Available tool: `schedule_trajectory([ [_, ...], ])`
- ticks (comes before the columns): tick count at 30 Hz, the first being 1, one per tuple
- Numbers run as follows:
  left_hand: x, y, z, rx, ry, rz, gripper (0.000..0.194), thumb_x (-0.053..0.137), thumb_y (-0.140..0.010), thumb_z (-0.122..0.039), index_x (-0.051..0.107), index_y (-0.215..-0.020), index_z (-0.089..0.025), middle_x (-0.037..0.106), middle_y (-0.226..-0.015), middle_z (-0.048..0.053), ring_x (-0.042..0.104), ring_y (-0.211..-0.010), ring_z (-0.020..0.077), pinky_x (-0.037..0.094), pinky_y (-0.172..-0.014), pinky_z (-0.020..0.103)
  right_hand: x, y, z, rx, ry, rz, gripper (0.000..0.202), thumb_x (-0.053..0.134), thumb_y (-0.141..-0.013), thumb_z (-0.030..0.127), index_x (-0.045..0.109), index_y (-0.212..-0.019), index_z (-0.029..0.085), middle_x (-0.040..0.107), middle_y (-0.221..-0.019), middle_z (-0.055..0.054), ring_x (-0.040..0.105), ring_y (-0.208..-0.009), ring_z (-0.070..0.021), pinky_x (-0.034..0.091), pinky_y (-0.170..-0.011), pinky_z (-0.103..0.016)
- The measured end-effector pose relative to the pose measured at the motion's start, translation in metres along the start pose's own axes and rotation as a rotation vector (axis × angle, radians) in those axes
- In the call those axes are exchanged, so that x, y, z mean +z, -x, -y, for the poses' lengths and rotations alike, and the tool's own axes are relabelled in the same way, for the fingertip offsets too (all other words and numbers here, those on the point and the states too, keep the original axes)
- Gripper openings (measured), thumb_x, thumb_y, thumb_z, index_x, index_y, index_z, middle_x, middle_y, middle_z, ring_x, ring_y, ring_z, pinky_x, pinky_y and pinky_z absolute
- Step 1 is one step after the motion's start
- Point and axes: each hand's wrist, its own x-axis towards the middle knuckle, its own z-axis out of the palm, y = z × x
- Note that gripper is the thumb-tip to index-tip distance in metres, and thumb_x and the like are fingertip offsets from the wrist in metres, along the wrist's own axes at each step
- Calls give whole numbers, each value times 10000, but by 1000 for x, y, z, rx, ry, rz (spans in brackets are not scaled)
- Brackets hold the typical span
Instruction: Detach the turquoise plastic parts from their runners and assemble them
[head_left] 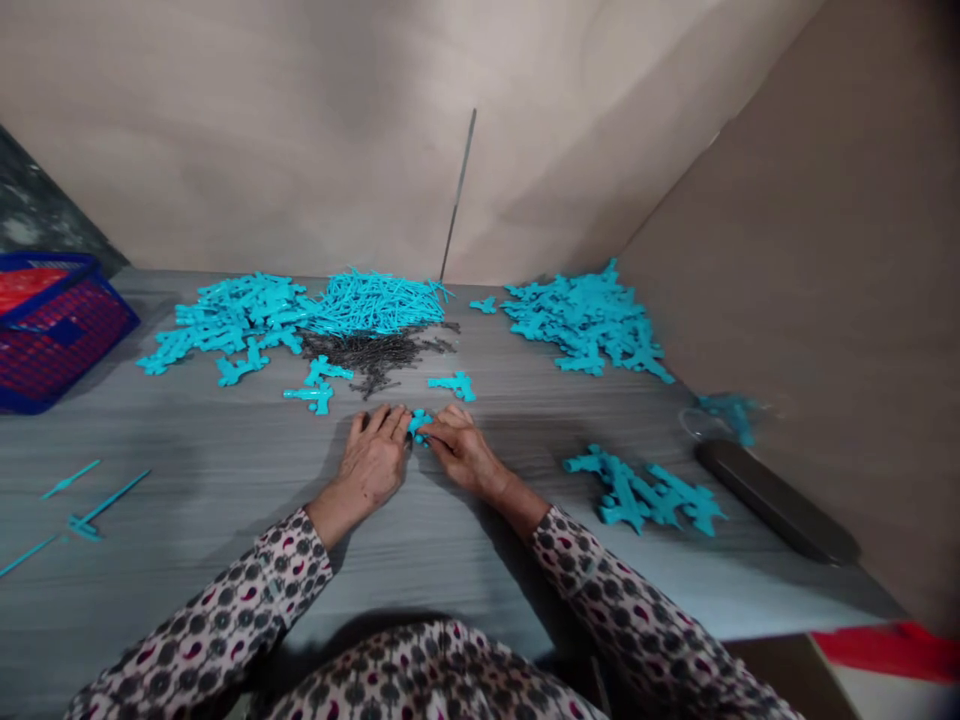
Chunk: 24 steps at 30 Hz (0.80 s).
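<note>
A small turquoise plastic toy gun [418, 426] is between my two hands on the grey table. My left hand [373, 463] holds its left side, fingers bent and close together. My right hand [463, 450] pinches at its right side; whether a smaller part is in those fingertips is hidden. Just beyond my hands lie a single toy gun [454, 385] and two more on the left, one a toy gun [313, 396] with a long barrel. Behind them are a heap of small dark metal-looking pieces [375, 355] and a pile of thin turquoise sticks [379, 302].
Turquoise toy guns form a left pile [244, 315], a right pile [589, 315] and a nearer right group [645, 495]. A blue basket [67, 340] stands far left, a dark elongated case [776, 500] on the right. Loose turquoise rods [112, 497] lie left. Walls [300, 140] border the table.
</note>
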Motion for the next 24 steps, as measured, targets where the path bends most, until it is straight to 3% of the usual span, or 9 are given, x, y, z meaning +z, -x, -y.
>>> schedule_trajectory([
  [8, -1, 1, -2, -2, -10, 4, 449, 399, -946, -165, 489, -1384, -129, 510, -1450, 118, 453, -1324, 328, 380, -1018, 519, 1, -5, 3, 66, -21, 5, 223, 555, -931, 193, 679, -745, 199, 590, -685, -21, 495, -756, -180, 365, -756, -307],
  [13, 1, 1, -1, 9, -12, -22, 448, 415, -936, -163, 502, -1375, -139, 520, -1442, 116, 458, -1319, 324, 382, -1012, 509, 0, -8, 6, -58, 77, 43, 317, 487, -949, 148, 606, -656, 168, 567, -661, -38, 458, -714, -179, 367, -729, -309],
  [19, 5, 2, -1, 7, -16, -52, 458, 398, -928, -145, 513, -1370, -136, 534, -1427, 129, 465, -1314, 317, 385, -1015, 511, 2, -5, 10, -180, 243, 31, 270, 448, -953, 98, 630, -763, 160, 596, -748, -71, 485, -815, -210, 386, -802, -338],
  [24, 6, 2, -1, -4, -7, -61, 453, 402, -931, -154, 516, -1370, -151, 543, -1417, 135, 475, -1308, 314, 394, -1018, 520, 5, -2, 11, -153, 219, 2, 253, 468, -954, 116, 630, -767, 168, 618, -772, -73, 515, -846, -218, 406, -800, -346],
])
